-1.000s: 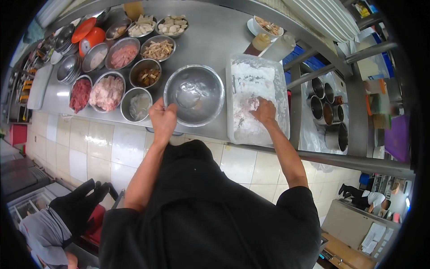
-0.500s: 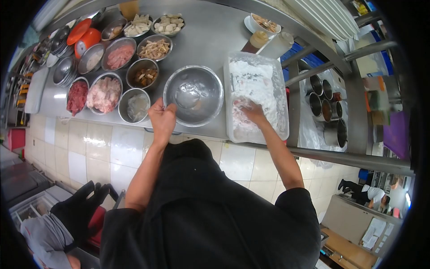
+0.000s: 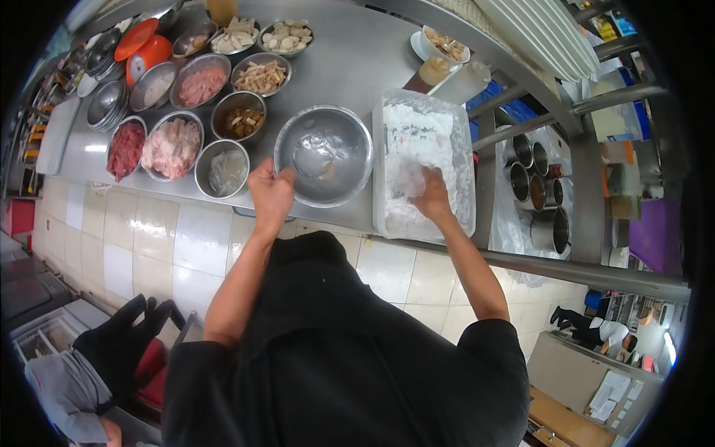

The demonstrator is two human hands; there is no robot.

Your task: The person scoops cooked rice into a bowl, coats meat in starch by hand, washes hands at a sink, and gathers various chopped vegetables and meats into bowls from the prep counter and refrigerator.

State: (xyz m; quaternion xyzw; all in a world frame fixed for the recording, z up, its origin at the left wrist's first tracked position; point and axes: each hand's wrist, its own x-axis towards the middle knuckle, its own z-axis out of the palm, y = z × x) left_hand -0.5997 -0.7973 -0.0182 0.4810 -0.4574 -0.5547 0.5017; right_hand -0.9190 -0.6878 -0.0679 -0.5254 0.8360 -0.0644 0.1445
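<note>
My left hand [image 3: 271, 191] is closed on the near left rim of a metal mixing bowl [image 3: 322, 190]. A thin layer of wet, shiny liquid lies in the bowl's bottom. To the right stands a translucent plastic tub [image 3: 378, 197] with white flour-like powder [image 3: 421, 127] in it. My right hand [image 3: 434, 195] is inside the tub, low over the powder. Its fingers are blurred and whitened, with a pale pinkish smear beside them; whether they hold a piece is not clear.
Left of the mixing bowl stand several metal bowls, with raw red meat [image 3: 126, 149], pale meat [image 3: 173, 145], sliced strips [image 3: 261, 76] and a milky liquid [image 3: 227, 171]. Squeeze bottles [image 3: 428, 74] stand behind the tub. A steel rack [image 3: 588, 89] borders the right. Two people work nearby.
My right hand has shifted slightly to the right in the tub, and its fingers have come up blurred from the powder. My left hand stays on the bowl's rim.
</note>
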